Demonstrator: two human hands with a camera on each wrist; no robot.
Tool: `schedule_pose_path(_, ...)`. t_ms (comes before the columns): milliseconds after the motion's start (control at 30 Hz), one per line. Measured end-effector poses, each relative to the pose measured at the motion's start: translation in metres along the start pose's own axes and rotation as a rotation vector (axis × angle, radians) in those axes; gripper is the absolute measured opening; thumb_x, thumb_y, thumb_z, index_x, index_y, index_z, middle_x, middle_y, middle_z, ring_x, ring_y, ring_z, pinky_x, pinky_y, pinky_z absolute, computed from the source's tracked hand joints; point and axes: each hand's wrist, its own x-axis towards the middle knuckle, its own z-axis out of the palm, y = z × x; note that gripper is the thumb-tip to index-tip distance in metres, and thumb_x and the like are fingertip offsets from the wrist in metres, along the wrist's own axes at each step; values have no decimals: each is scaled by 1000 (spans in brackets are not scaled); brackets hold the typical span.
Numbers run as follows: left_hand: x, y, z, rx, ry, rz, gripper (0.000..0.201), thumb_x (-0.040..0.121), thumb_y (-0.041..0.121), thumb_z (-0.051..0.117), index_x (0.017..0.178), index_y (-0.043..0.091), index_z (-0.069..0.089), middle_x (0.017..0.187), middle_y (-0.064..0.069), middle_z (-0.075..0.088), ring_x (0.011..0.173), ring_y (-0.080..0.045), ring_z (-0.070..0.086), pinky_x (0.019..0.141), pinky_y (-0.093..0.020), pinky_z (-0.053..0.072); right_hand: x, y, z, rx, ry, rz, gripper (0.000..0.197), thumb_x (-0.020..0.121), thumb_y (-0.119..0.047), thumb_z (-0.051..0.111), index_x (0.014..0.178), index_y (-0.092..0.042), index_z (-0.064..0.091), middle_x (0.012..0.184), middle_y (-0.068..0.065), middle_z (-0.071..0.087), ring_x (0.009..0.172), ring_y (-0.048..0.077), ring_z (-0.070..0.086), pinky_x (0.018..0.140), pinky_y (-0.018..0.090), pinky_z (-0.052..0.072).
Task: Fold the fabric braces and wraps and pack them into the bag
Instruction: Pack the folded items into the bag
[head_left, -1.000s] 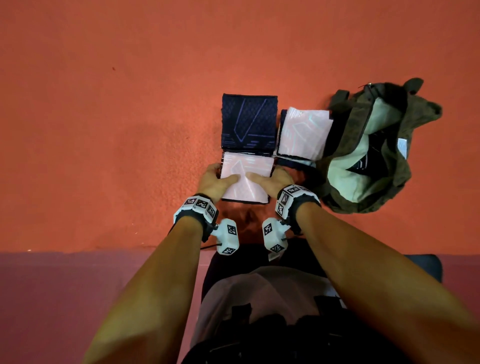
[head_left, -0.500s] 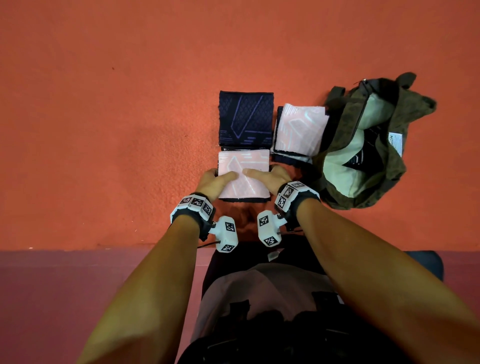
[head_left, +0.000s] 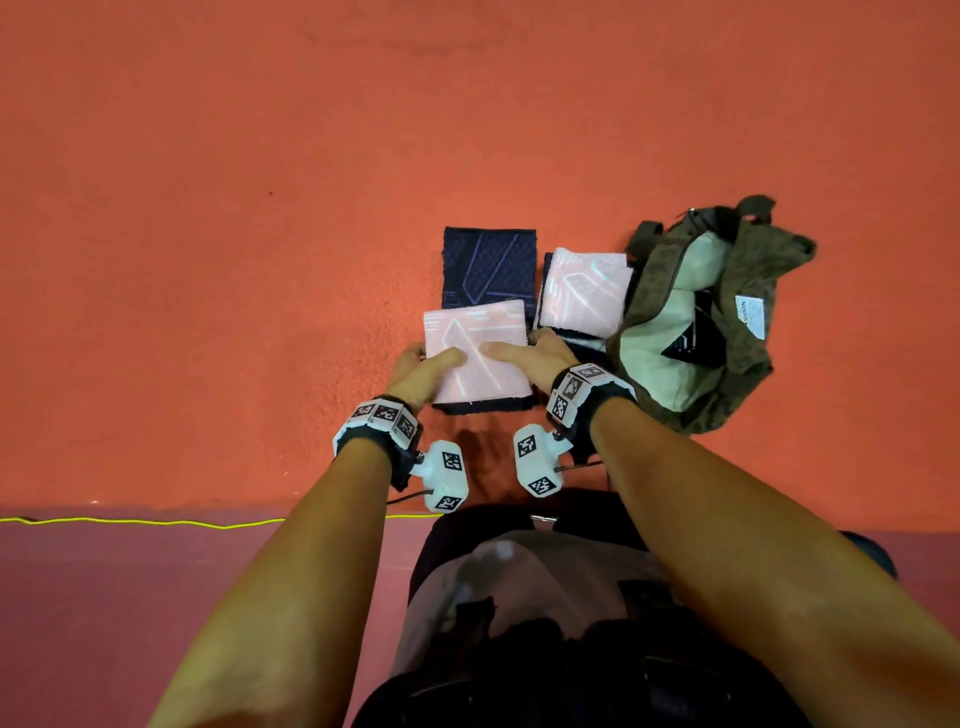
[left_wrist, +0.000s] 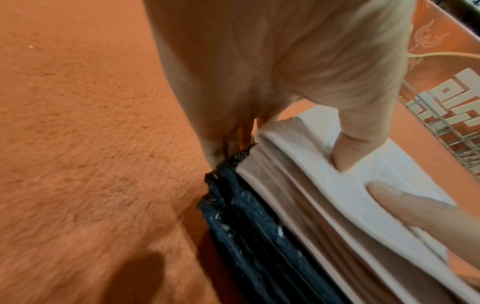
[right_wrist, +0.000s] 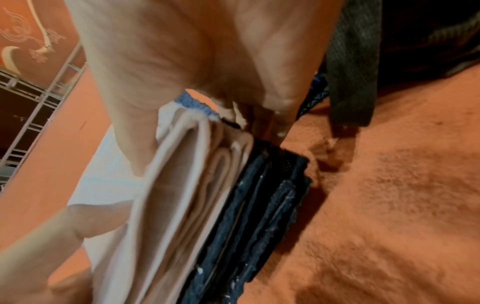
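Note:
A folded stack (head_left: 475, 345), pale pink on top and dark navy beneath, is held just above the orange carpet (head_left: 234, 260). My left hand (head_left: 428, 366) grips its left side and my right hand (head_left: 524, 356) its right side, thumbs on top and fingers underneath. The left wrist view shows the stack's layered edge (left_wrist: 285, 205) with my left thumb (left_wrist: 355, 148) pressing on top. The right wrist view shows the same stack (right_wrist: 221, 195). A folded navy brace (head_left: 488, 260) lies just beyond. Another pale folded stack (head_left: 584, 291) lies beside the open olive bag (head_left: 727, 395).
The bag's pale lining (head_left: 649, 348) faces up, with a dark item inside. A yellow cord (head_left: 156, 521) runs along the carpet's near edge, next to darker red floor (head_left: 156, 597). A metal rack (left_wrist: 446, 123) stands off to the side.
Both hands have raised the pale and navy stack off the carpet. Its far edge now overlaps the near edge of the navy brace.

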Motion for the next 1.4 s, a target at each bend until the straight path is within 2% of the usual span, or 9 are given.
schedule_pose_path(167,-11,20,7,-26,13,62,103,39,45,79,130,7,48,116,-13,67,101,-30,69,90,-49,57,-22,-23,-14,19,37,-37,95,60,-61,85,133,-11,49,123,3,62,107,24,63,94,42,52)
schedule_pose_path(333,-25,42,12,-16,16,122,86,52,46,81,125,11,52,113,-12,70,96,-29,71,84,-49,60,-30,-38,-28,93,42,-105,108,46,-70,83,132,-13,51,124,4,64,110,25,63,97,44,52)
schedule_pose_path(567,-35,77,41,8,-34,224,72,59,41,82,120,14,55,115,-11,70,97,-28,72,85,-48,60,-44,-48,-71,213,68,-198,38,75,-40,85,88,-18,57,87,-2,70,71,12,67,57,23,50)
schedule_pose_path(700,-43,86,67,55,-84,268,71,61,45,82,117,12,56,114,-13,71,99,-31,72,85,-53,59,-48,-39,-96,324,104,-228,73,55,-58,90,107,-15,62,102,2,74,92,22,73,86,40,59)
schedule_pose_path(800,-46,91,83,105,-110,310,59,66,46,83,109,15,58,107,-9,73,93,-27,73,82,-48,60,-48,-26,-114,421,136,-232,99,41,-66,92,122,-20,59,115,-1,72,100,19,72,94,44,56)
schedule_pose_path(933,-54,101,108,140,-137,356,38,81,35,79,106,15,58,90,-1,73,72,-15,71,65,-31,58,-69,-20,-140,526,122,-278,84,59,-50,91,130,-17,58,116,1,72,104,18,70,97,44,54)
schedule_pose_path(1100,-61,115,128,121,-174,385,54,71,44,82,110,15,59,97,-6,75,81,-22,72,79,-41,60,-81,-20,-167,615,129,-325,58,81,-36,81,128,-10,62,108,3,75,97,18,72,92,37,57)
schedule_pose_path(1300,-62,108,150,102,-193,364,59,61,44,83,106,14,59,101,-10,74,78,-21,71,76,-40,61,-78,-10,-179,560,149,-286,53,77,-46,81,117,-13,70,111,3,75,106,23,70,98,38,52)
schedule_pose_path(1400,-61,98,160,97,-190,329,61,56,46,85,103,17,58,102,-10,73,77,-23,71,73,-42,61,-68,5,-184,485,179,-233,80,55,-70,84,116,-21,70,115,-3,74,109,21,69,105,46,48)
